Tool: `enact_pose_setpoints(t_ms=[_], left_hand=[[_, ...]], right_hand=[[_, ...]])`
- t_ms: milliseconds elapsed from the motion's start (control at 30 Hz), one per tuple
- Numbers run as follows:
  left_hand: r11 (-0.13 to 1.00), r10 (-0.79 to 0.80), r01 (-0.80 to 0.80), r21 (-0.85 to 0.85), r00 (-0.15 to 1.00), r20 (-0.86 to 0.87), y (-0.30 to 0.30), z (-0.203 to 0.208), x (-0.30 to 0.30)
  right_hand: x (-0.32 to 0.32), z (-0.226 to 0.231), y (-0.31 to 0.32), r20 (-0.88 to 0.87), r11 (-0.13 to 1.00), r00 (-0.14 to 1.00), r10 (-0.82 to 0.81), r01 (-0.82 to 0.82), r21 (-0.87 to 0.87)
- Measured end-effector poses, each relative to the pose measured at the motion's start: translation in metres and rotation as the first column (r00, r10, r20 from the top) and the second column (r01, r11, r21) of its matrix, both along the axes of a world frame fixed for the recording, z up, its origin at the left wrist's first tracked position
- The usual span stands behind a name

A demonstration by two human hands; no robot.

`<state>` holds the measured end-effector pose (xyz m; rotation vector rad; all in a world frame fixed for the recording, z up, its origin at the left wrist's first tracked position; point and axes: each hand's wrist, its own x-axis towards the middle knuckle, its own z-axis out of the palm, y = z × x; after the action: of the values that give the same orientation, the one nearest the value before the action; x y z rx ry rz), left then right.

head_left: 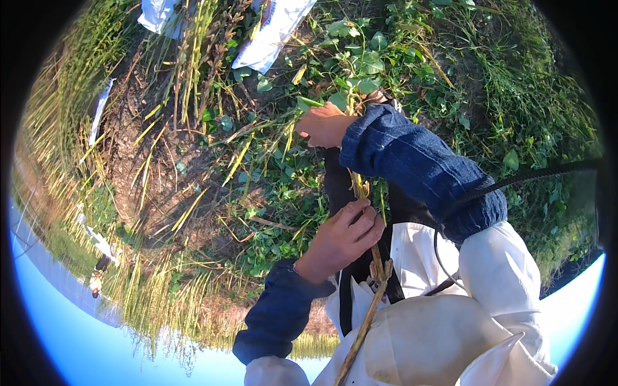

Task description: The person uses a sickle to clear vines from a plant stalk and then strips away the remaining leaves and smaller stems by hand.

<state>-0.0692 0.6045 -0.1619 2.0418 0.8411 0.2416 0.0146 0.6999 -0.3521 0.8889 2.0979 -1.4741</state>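
My left hand (341,239) is closed, thumb and fingers pinching a dry, straw-coloured plant stalk (358,186). The stalk's brown lower length (362,334) slants down across my white clothing. Farther up, my right hand (324,125) reaches across from the right, its fingers curled beside thin green and yellow stems (278,132). A bright green piece (309,103) shows at its knuckles; whether it is a leaf or something held is unclear. The fingertips and palm of this hand are hidden. Broad green leaves (367,67) grow just beyond it.
White sacks (273,35) lie at the top among tall yellowing stalks (193,58). Bare brown soil (132,174) with loose stems is on the left; low green weeds (489,96) cover the right. A black cable (541,175) loops past my right arm. Another person (96,283) is far off left.
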Motion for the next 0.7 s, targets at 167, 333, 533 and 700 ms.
enact_pose_setpoints(t_ms=[167,333,533,700], left_hand=[[0.952,0.297,-0.292,-0.094,0.954,0.044,0.000,-0.010,-0.016],[0.641,0.765,-0.747,-0.178,0.639,0.076,0.006,-0.022,-0.034],[0.295,0.947,-0.880,-0.372,0.322,-0.011,0.015,-0.018,-0.031],[0.160,0.985,-0.921,-0.354,0.175,-0.011,0.022,-0.018,-0.028]], right_hand=[[0.067,0.041,0.002,-0.339,0.696,0.662,-0.669,0.717,0.026],[0.109,0.064,-0.064,0.303,0.000,0.257,-0.918,0.762,-0.647],[0.028,0.061,-0.114,0.541,-0.546,-0.091,-0.836,0.041,-0.837],[-0.011,0.053,-0.110,0.733,-0.613,-0.226,-0.641,-0.423,-0.667]])
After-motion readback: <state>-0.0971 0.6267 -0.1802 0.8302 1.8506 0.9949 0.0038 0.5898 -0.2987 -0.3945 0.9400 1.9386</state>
